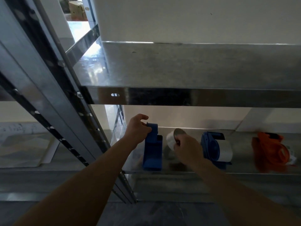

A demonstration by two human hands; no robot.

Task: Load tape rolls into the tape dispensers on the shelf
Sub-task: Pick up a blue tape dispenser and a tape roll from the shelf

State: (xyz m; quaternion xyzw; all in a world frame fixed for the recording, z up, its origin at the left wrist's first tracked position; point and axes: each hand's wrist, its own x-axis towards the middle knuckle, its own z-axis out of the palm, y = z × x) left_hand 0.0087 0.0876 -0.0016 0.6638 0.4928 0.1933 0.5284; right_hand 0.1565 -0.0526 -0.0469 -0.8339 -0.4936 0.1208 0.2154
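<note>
The white tape roll [170, 139] sits in your right hand [187, 149], whose fingers curl round its near side. It is low over the grey metal shelf [244, 167]; whether its underside touches the shelf you cannot tell from here. Its dark round face tips upward and away from you, so its core axis seems to point up and far rather than across.

Just left of the roll, close but apart from it, stands the empty blue plastic tape dispenser [152, 152]. It is narrow, with its long axis running near to far. Your left hand [138, 129] grips its far upper end, fingers wrapped over the top, and steadies it.

So the move turns on this: the dispenser lies directly to the left of the roll, and the roll-holding right hand is the nearer one to feed it. You will likely need to turn the roll until its axis runs left to right before sliding it leftward into the frame.

Right of your right hand, a second blue dispenser [210, 147] already carries a white roll. Further right lies an orange dispenser [268, 149].
</note>
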